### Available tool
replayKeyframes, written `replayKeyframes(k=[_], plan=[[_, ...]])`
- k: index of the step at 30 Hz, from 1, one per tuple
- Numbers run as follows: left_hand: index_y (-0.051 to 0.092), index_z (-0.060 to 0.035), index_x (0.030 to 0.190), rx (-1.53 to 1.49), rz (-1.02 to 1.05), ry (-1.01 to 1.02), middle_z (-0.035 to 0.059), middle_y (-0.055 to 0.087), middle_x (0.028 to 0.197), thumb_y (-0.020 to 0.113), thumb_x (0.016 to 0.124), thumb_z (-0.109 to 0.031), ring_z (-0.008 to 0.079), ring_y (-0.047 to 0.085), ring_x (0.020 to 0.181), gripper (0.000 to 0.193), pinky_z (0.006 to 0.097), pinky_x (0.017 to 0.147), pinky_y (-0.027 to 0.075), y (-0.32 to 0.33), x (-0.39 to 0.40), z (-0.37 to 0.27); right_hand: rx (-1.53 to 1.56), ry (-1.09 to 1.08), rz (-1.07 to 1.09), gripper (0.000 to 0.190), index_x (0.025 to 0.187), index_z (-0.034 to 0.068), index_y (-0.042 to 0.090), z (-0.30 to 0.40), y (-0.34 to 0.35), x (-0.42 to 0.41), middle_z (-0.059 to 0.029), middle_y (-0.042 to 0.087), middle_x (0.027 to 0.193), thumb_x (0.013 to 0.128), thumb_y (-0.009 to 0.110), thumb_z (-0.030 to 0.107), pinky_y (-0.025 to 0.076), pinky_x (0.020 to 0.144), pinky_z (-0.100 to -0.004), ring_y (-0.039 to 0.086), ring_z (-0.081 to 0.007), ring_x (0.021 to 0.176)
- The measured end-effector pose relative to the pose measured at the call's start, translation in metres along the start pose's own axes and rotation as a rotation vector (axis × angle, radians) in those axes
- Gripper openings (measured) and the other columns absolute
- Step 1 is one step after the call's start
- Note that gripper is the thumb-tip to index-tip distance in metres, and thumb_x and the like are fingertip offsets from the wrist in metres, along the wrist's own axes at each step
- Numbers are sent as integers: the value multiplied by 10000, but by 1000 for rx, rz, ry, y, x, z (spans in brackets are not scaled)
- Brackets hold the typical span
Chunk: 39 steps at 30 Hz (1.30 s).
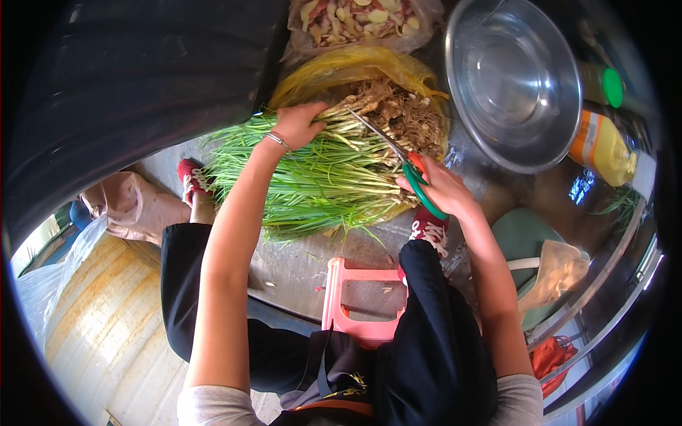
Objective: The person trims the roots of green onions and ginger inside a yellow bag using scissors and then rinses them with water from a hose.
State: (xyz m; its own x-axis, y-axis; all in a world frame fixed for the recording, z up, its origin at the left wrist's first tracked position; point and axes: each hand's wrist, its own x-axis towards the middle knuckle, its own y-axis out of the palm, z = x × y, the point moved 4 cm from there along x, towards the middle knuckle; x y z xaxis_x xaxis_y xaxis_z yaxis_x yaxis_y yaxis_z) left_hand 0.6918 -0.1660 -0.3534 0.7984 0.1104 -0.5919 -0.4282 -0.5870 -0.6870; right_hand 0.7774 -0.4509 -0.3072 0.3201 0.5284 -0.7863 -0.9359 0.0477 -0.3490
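A large pile of long green scallions or chives point(309, 191) lies on the floor, leaves to the left and soil-brown roots point(410, 114) to the right. Part of it rests on a yellow plastic bag point(362, 61) bunched up behind the roots. My left hand point(299, 125) grips some stalks at the top of the pile. In my right hand point(445, 186) are scissors point(421, 191) with green and orange handles. Their blades point up and left over the pale stalk ends, the tip close to the stalks by my left hand.
A steel basin point(514, 80) stands at upper right, near a yellow bottle point(607, 149) and a green-capped container point(611, 87). A clear bag of peelings point(362, 21) lies at the top. A pink plastic stool point(367, 335) is between my legs. Something large and dark point(138, 69) fills the upper left.
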Motion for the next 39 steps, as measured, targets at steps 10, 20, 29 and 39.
replayKeyframes(k=[10, 20, 29, 39], plan=[[509, -133, 1196, 145, -143, 127, 94, 556, 1118, 532, 836, -144, 299, 497, 1094, 361, 487, 910, 309, 12, -1, -16, -171, -130, -166, 671, 909, 28, 611, 26, -13, 6, -223, 636, 764, 756, 537, 677, 479, 704, -468, 635, -374, 779], [473, -50, 1242, -88, -621, 12, 182, 472, 1231, 641, 734, -128, 374, 438, 1146, 541, 452, 981, 346, -12, -13, -3, -447, -313, -721, 659, 1082, 46, 552, 13, -21, -55, -173, 554, 843, 601, 753, 449, 395, 801, -420, 559, -315, 837], [529, -4, 1134, -426, -874, -68, 160, 521, 1137, 622, 749, -41, 302, 501, 1051, 398, 388, 852, 456, -18, -40, -56, -243, -265, -945, 614, 1053, 78, 565, -15, -55, -94, -141, 556, 837, 557, 806, 349, 443, 707, -420, 573, -315, 779], [530, 9, 1106, -1352, -606, -135, 103, 618, 959, 535, 839, -19, 169, 612, 826, 269, 285, 729, 514, 9, -13, -85, -143, -118, -1098, 534, 1058, 125, 583, -11, -144, -89, -142, 640, 849, 604, 773, 332, 509, 634, -431, 638, -336, 730]])
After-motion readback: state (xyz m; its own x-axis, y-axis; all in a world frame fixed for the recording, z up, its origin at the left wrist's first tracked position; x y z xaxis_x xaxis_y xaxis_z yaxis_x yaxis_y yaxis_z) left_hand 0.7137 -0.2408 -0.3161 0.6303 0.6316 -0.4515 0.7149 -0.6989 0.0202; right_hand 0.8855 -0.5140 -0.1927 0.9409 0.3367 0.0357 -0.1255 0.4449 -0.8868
